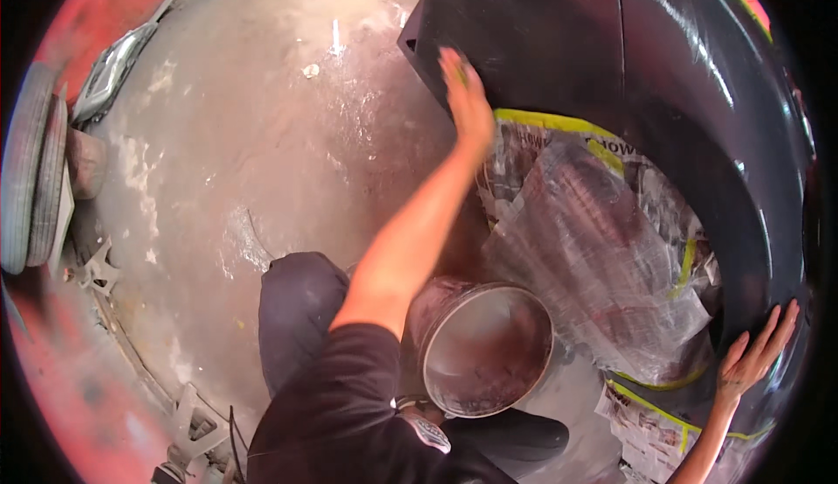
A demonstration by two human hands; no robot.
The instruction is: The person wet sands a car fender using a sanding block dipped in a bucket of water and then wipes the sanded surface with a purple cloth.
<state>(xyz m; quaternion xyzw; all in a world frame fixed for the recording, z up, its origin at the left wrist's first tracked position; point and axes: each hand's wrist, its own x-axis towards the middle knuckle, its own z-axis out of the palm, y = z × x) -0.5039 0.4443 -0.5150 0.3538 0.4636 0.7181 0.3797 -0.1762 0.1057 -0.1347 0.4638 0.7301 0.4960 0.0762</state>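
My left hand reaches up to the corner of a dark car body panel, its fingers stretched out along the surface and slightly blurred. A small yellow-green patch shows by those fingers; I cannot tell what it is. My right hand lies with fingers spread on the glossy black wheel arch at the right. Inside the arch, newspaper and a crumpled clear plastic sheet cover the wheel opening, edged with yellow masking tape.
Between my legs and the wheel opening stands a round, dusty bucket. Tires, a car headlight and grey brackets lie along the left beside a red surface. The concrete floor is stained and dusty.
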